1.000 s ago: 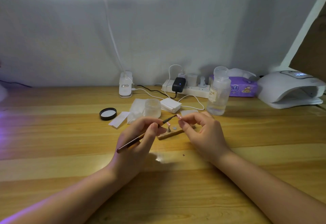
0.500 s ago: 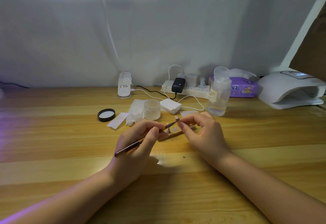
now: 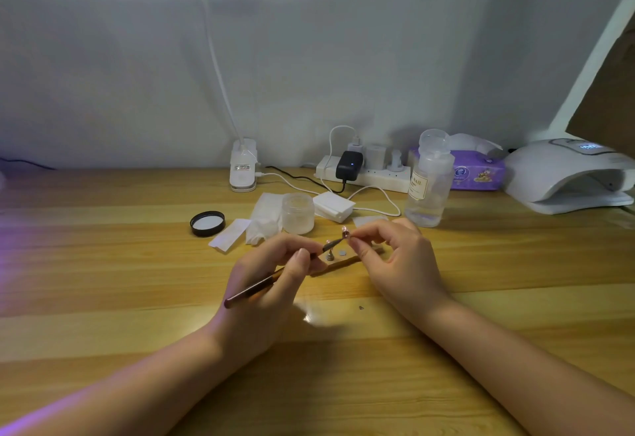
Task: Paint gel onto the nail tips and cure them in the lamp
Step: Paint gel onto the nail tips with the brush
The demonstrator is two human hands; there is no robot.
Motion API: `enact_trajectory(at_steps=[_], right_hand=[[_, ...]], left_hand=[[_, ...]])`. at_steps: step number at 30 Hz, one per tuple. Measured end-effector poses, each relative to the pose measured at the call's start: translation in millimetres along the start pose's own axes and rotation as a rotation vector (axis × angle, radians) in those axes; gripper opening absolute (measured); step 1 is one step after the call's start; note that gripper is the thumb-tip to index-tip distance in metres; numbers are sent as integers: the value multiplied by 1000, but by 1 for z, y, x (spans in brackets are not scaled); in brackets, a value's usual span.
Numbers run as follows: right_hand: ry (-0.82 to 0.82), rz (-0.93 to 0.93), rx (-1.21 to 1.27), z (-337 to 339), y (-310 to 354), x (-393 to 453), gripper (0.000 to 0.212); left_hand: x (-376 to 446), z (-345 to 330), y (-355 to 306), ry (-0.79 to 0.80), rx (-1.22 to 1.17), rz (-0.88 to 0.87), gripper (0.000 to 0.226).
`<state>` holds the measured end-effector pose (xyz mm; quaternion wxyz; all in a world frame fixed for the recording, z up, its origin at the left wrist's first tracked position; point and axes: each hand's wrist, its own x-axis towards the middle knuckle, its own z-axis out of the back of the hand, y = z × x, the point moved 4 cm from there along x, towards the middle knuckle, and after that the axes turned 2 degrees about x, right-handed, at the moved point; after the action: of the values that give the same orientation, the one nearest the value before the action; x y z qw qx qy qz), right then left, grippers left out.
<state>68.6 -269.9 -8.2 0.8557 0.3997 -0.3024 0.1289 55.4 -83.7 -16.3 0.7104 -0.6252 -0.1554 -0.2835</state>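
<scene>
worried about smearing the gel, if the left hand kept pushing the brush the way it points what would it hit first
The left hand aims the brush up-right; its tip is already at the nail tip pinched by the right hand, so that comes first, then probably those fingers.

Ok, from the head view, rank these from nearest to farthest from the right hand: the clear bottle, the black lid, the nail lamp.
From the right hand:
1. Clear bottle, just behind the hand, slightly to its right.
2. Black lid, across on the left, past the frosted jar.
3. Nail lamp, far right at the back edge of the table.
</scene>
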Motion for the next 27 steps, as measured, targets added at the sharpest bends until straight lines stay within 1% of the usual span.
enact_trajectory(at_steps=[3,7,11,14,18,22,27], right_hand=[[-4,0,0,0,-1,0,11],[11,1,3,-1,-2,0,9],[11,-1,1,-1,-2,0,8],[8,-7,4,-1,-3,0,8],[2,-7,1,-1,-3,0,9],[7,-12,18,-1,-3,-1,10],[17,-20,43,-3,-2,-1,11]], left_hand=[[-1,0,-1,-7,-6,-9,27],[0,3,0,-57,45,-19,26],[1,0,3,-8,49,-15,27],[0,1,4,16,-12,4,23],[-1,2,3,-14,-46,-21,21],[0,3,4,-46,-3,-24,23],[3,3,4,-48,1,-20,25]])
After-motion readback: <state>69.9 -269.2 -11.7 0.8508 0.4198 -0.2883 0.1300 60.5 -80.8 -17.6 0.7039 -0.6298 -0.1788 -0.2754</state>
